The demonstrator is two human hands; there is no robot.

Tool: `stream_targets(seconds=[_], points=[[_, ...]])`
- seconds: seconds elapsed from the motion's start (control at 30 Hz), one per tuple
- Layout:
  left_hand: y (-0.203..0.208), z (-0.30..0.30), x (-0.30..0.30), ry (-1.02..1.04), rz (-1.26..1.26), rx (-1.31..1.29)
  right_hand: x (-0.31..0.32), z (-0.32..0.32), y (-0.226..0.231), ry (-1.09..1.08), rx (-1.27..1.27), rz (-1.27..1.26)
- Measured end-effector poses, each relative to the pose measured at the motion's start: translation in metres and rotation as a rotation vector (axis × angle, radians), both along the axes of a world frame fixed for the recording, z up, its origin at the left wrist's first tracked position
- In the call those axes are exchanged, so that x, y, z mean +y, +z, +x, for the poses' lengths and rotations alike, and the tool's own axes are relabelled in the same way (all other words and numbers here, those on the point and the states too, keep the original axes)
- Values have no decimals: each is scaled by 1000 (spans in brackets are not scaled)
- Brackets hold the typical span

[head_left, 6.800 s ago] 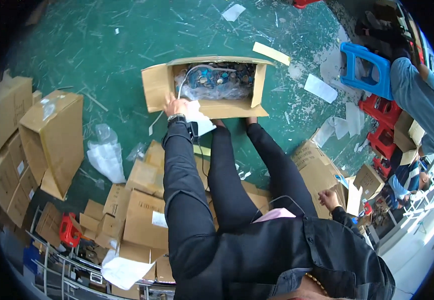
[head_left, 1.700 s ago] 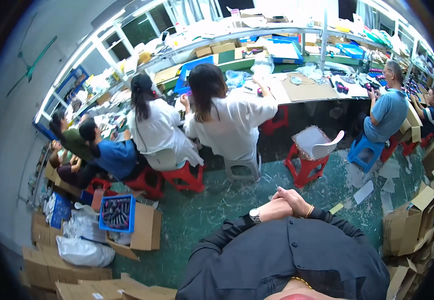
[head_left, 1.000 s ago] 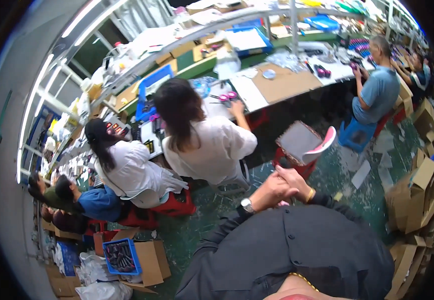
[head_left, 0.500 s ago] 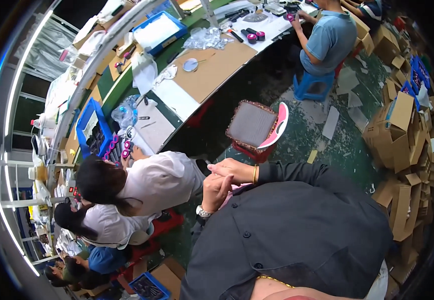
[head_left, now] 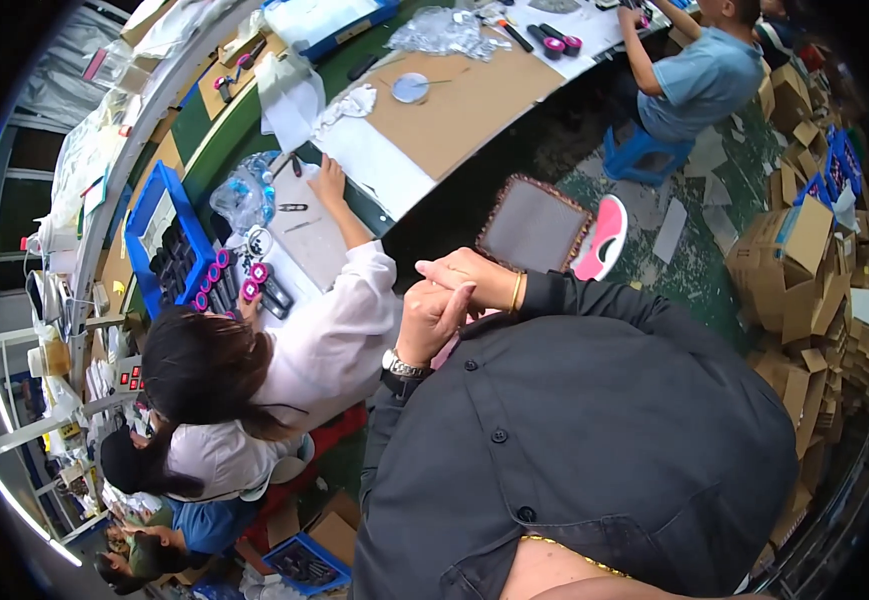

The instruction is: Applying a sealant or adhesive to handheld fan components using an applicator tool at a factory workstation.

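Observation:
My left hand point(head_left: 432, 318), with a silver watch at its wrist, and my right hand point(head_left: 479, 280), with a gold bangle, are clasped together in front of my dark shirt. The right fingers lie across the left hand, and both hands are closed. A bit of something pink point(head_left: 445, 351) shows beneath them; whether they hold it is hidden. Just beyond my hands is a stool with a grey cushioned seat point(head_left: 532, 225), a pink-and-white curved piece point(head_left: 604, 238) at its side. Neither hand touches the bench.
At left, a person in white point(head_left: 329, 310) handles black-and-pink round-ended parts point(head_left: 252, 288) beside a blue tray point(head_left: 169, 235). Brown board point(head_left: 464, 120) covers part of the bench. Another person point(head_left: 699, 85) sits on a blue stool point(head_left: 644, 160) at far right. Cardboard boxes point(head_left: 779, 270) pile at right.
The view has shifted, so the bench and stool sit nearer my hands. The person in white has stretched one arm across the bench. My hands stay clasped.

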State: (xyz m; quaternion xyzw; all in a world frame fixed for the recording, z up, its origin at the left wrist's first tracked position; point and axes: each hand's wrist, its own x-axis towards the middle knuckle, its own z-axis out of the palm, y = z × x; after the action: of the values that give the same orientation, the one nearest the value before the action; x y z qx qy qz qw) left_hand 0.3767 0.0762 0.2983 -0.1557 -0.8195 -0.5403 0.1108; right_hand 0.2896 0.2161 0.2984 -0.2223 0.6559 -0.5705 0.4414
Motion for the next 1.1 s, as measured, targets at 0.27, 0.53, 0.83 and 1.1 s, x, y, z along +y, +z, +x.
stream_targets(seconds=[0.27, 0.53, 0.83, 1.1], points=[[-3, -29, -64, -72, 39, 18, -57, -38, -26, 128, 377, -18], [-24, -31, -118, 200, -14, 110, -126, -59, -3, 217, 446, 90], [-64, -51, -145, 387, 204, -100, -188, -126, -73, 642, 826, -24], [-127, -136, -157, 669, 40, 173, -227, -215, -120, 701, 642, -160]])
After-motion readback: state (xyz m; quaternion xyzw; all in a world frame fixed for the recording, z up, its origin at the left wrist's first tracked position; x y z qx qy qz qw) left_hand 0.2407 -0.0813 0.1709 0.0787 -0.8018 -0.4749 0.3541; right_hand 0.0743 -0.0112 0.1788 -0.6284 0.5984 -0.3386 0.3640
